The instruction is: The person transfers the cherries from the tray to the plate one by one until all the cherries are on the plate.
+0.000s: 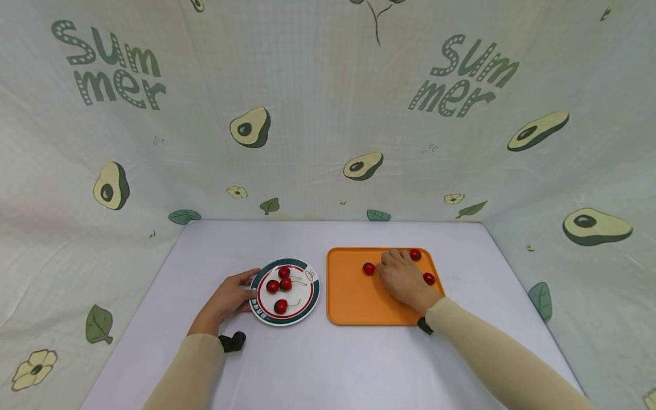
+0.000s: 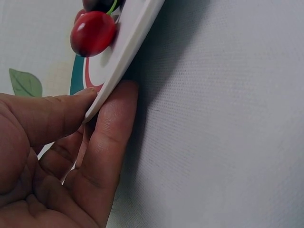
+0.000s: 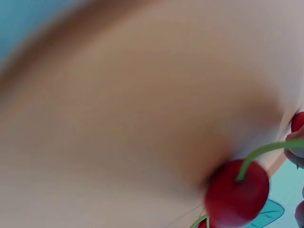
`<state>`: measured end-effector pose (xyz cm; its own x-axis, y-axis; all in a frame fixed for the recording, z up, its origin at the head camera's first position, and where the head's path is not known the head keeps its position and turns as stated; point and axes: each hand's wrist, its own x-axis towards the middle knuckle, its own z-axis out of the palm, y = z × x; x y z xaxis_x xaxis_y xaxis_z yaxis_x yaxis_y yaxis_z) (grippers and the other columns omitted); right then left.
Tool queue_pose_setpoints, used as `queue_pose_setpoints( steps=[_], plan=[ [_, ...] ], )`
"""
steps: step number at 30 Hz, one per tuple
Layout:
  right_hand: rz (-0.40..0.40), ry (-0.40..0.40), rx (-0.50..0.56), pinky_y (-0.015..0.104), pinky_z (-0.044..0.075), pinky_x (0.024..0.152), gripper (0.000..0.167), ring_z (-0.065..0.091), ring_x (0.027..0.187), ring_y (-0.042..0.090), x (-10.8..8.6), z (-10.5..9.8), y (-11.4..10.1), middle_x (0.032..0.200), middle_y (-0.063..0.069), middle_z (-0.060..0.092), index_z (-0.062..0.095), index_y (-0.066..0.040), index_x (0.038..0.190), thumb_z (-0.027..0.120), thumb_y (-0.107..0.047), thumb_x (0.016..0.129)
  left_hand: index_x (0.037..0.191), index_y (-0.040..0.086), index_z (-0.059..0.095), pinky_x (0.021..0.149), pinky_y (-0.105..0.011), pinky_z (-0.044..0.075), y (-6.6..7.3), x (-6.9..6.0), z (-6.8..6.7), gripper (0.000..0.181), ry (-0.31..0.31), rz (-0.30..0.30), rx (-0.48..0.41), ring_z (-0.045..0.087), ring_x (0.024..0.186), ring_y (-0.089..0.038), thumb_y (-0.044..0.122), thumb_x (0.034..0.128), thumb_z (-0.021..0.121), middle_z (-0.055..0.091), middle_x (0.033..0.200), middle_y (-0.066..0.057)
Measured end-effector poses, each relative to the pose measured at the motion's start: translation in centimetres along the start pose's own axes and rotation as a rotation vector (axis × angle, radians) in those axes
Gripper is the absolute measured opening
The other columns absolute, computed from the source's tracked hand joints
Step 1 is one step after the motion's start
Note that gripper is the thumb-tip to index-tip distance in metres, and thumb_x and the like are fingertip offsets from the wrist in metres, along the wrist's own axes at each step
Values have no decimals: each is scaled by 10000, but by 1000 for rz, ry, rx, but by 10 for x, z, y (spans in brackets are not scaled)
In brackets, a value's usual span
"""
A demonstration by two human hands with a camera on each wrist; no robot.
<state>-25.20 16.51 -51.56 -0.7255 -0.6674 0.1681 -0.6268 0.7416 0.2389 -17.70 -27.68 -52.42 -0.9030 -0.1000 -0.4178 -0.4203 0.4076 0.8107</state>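
My left hand [image 1: 232, 297] pinches the left rim of a round plate [image 1: 310, 304] with a green and red border. In the left wrist view the thumb [image 2: 57, 114] lies over the rim and a finger [image 2: 111, 128] under it. Several stemmed cherries [image 1: 281, 306] lie on the plate. Over an orange tray [image 1: 353, 310], my right hand [image 1: 402, 276] is bent down, its fingertips at a cherry [image 1: 369, 269]; in the right wrist view a green stem tip shows by those fingers [image 3: 294, 154]. Another cherry [image 3: 237, 192] with a green stem sits close to that camera.
Two more cherries lie on the tray, one [image 1: 415, 254] beyond the right hand and one [image 1: 429, 278] to its right. The white table [image 1: 307, 364] ends at a hanging cloth [image 1: 307, 188] printed with avocados. Each wrist wears a black strap [image 1: 233, 341].
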Motion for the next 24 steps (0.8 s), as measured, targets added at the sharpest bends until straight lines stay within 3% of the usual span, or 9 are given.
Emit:
queue_pose_setpoints(
  steps=[15, 24],
  plan=[
    [-31, 27, -56, 395, 392, 796, 124, 460, 926, 280, 2, -1, -2, 903, 58, 505, 724, -88, 1010, 731, -209, 988, 1608, 201, 461, 757, -289, 629, 0, 1, -1, 684, -3, 6, -7, 668, 878, -215, 42, 981, 684, 462, 1507, -237],
    [-35, 27, -7, 397, 361, 786, 94, 440, 898, 279, 3, 1, -2, 862, 55, 479, 725, -77, 958, 714, -163, 994, 1605, 203, 467, 754, -278, 627, 0, 0, 1, 683, -2, 7, -1, 660, 896, -214, 63, 979, 701, 459, 1519, -239]
  ],
)
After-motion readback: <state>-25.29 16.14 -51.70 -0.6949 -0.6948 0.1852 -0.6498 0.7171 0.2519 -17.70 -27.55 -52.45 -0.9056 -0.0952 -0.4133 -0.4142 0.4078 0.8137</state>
